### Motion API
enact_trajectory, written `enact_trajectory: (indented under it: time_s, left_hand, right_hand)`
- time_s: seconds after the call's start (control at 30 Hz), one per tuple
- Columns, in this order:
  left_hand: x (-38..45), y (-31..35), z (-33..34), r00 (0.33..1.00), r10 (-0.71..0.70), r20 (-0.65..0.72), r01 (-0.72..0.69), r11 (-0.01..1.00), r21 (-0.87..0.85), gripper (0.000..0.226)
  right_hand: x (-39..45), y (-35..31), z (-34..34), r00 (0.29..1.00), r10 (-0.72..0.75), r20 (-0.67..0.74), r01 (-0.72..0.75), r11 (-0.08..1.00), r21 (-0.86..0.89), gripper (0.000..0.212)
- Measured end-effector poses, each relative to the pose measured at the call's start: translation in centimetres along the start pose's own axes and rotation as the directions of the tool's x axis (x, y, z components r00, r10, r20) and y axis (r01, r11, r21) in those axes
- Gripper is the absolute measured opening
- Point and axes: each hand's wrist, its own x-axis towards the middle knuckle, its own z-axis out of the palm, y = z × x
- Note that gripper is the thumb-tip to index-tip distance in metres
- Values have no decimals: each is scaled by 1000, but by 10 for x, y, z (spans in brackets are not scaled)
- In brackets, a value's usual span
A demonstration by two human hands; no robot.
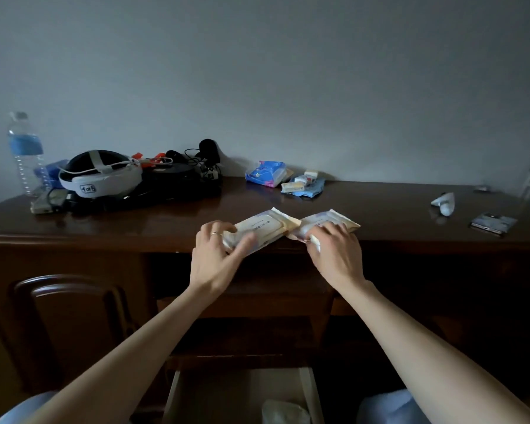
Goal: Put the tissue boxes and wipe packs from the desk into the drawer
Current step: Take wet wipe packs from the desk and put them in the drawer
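Dark wood desk [104,228] spans the view, wall behind it. Below the front edge, a drawer [242,393] stands pulled open between the person's knees; pale bottom, with 1 crumpled whitish item [285,411] at its near right, too cut off to identify.

Back left of desk: clear water bottle [25,154] with blue label, upright. Just beside it a white headset [100,175] with strap, resting on a black pile of cables and gear [181,175].

Back centre: blue tissue pack [265,174] leaning near the wall, and next to it a small heap of little packs [305,185] on a blue wrapper. These are well apart from both hands.

Right side: white tube [444,201] lying flat, phone [493,223] near the front edge.

Front centre: 2 wipe packs, end to end, corners touching or nearly so.
- Left pack [259,229]: lid face up, tilted, near end overhanging the desk edge. Left hand [218,255] grasps its near end: fingers curl over the left edge and top, thumb comes across the front face. Ring on 1 finger.
- Right pack [328,223]: far end rests on the desk. Right hand [334,255] covers its near half, fingers curled over the top, fingertips on the wrapper, a white flap showing under the hand. Grip looks closed on the pack; thumb is hidden.

Both packs are at the desk's front edge, above the drawer, not in it.
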Motion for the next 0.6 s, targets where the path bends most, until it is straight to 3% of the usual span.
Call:
enact_trajectory:
  time_s: [0.07,0.1,0.17,0.23,0.3,0.37,0.5,0.6]
  left_hand:
    - [15,4,5,933,-359,17,348,891,-291,69]
    - [22,4,6,886,-461,45,446,823,-351,70]
    - [30,4,8,845,-524,113,524,766,-373,66]
    - [32,4,10,837,-528,142,541,760,-361,59]
    - [31,6,14,830,-533,162,549,733,-401,53]
    - [28,8,20,823,-537,186,560,708,-431,47]
    - [25,12,24,816,-523,245,575,691,-438,25]
    - [25,20,20,738,-589,330,662,538,-521,17]
  right_hand:
    - [-1,3,0,992,102,-78,-97,993,69,11]
    - [-2,3,0,979,175,-102,-162,980,118,11]
    - [-2,4,2,922,360,-140,-321,916,242,13]
    - [1,4,3,801,585,-127,-492,764,417,16]
    - [7,2,1,701,710,-74,-552,605,574,16]
    - [11,-3,0,712,696,-91,-494,589,639,14]
    - [20,-18,-6,891,444,-100,-292,726,623,5]
    - [22,-28,-5,985,136,105,-170,871,462,9]
